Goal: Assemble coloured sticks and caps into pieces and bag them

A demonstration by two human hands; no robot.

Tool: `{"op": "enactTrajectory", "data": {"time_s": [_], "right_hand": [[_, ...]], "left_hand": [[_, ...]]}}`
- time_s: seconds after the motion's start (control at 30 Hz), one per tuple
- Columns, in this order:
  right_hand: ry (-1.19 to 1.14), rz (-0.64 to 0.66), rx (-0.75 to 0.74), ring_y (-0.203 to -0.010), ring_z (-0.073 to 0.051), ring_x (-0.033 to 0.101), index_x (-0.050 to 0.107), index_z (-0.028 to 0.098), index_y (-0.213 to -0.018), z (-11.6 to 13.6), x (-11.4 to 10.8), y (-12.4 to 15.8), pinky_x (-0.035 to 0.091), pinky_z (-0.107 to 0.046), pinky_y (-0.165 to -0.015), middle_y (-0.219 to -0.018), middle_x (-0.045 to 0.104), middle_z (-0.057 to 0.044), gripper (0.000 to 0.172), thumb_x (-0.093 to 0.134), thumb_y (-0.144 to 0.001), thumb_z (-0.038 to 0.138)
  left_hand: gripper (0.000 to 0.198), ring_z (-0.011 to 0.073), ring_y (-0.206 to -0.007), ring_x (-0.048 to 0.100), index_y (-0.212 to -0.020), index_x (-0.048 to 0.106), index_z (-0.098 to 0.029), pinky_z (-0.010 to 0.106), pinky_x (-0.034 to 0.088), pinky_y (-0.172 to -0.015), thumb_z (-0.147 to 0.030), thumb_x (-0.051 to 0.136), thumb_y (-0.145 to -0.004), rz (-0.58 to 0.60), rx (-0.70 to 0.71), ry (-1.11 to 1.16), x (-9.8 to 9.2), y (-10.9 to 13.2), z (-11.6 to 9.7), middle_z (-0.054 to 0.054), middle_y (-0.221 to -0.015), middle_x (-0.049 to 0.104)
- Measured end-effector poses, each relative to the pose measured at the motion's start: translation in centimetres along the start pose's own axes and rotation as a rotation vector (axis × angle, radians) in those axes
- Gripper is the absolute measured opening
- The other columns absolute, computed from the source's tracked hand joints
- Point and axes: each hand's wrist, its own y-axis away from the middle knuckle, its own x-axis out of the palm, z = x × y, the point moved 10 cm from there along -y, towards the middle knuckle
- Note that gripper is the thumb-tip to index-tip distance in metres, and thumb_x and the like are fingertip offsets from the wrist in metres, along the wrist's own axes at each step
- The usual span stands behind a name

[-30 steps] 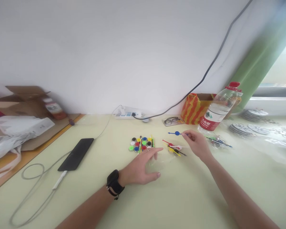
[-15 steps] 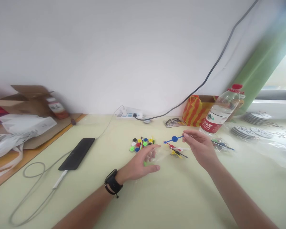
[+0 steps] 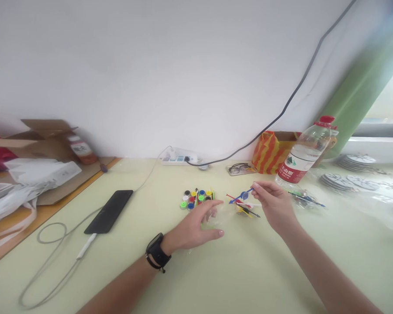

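Arrow (image 3: 244,196), blue, pinched by one end in the fingers of our right hand (image 3: 277,207), slants lengthwise leftward from them towards our left hand (image 3: 194,226) (thumb and forefinger parted), other arrows (image 3: 245,211) lying just left of those gripping fingers.

Indoor room with a worktop (image 3: 190,283) in use for light handwork on small coloured plastic parts (image 3: 201,198); home, office or workshop could not be established. Evidence: plain white wall (image 3: 170,83) along the far edge, power strip (image 3: 179,162) at its foot; corded smartphone (image 3: 109,211) towards the left edge; stacks of white discs (image 3: 337,181) near the far right corner; opened cardboard box (image 3: 49,126) beyond the left edge; window (image 3: 388,98) at right.
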Motion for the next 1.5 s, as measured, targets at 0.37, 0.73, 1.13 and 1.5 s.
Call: {"op": "enactTrajectory", "data": {"time_s": [0.37, 0.73, 1.13, 1.5], "right_hand": [[0.486, 0.196, -0.134, -0.069, -0.022, 0.070, 0.068, 0.025, -0.101, 0.7, 4.9, 3.2, 0.056, -0.032, -0.060, -0.081, 0.076, -0.005, 0.032, 0.071, -0.087, 0.054], [1.159, 0.423, -0.125, -0.091, -0.027, 0.068, 0.070, 0.025, -0.097, -3.4, -0.5, -1.2, 0.049, -0.036, -0.074, -0.099, 0.076, -0.009, 0.025, 0.048, -0.098, 0.037], [1.059, 0.643, -0.181, -0.091, -0.025, 0.068, 0.076, 0.026, -0.094, -3.3, 2.3, 0.2, 0.052, -0.038, -0.081, -0.098, 0.072, -0.008, 0.029, 0.052, -0.099, 0.043], [1.064, 0.560, -0.204, -0.092, -0.026, 0.064, 0.065, 0.023, -0.086, -2.7, 1.5, -0.2, 0.051, -0.039, -0.083, -0.097, 0.069, -0.010, 0.031, 0.047, -0.101, 0.044]], "left_hand": [[0.067, 0.0239, -0.095, 0.053, -0.147, 0.049, -0.029, 0.039, 0.047, -0.087, -0.034, 0.077, -0.085, -0.010, 0.044, -0.080, 0.4, 0.1, -0.3, 0.008, -0.112, 0.057], [0.058, 0.0257, -0.104, 0.053, -0.142, 0.054, -0.027, 0.038, 0.046, -0.091, -0.048, 0.069, -0.090, -0.151, 0.025, 0.278, -1.1, -0.5, 1.1, 0.007, -0.110, 0.055], [0.065, 0.0247, -0.104, 0.058, -0.137, 0.059, -0.025, 0.039, 0.050, -0.088, -0.026, 0.080, -0.075, -0.154, -0.110, 0.555, 0.7, -1.1, 3.8, 0.008, -0.116, 0.056], [0.033, 0.0342, -0.127, 0.059, -0.095, 0.078, -0.016, 0.048, 0.047, -0.109, -0.044, 0.085, -0.080, 0.103, -0.162, 0.553, 2.1, -0.7, 2.1, 0.016, -0.123, 0.070]]}}
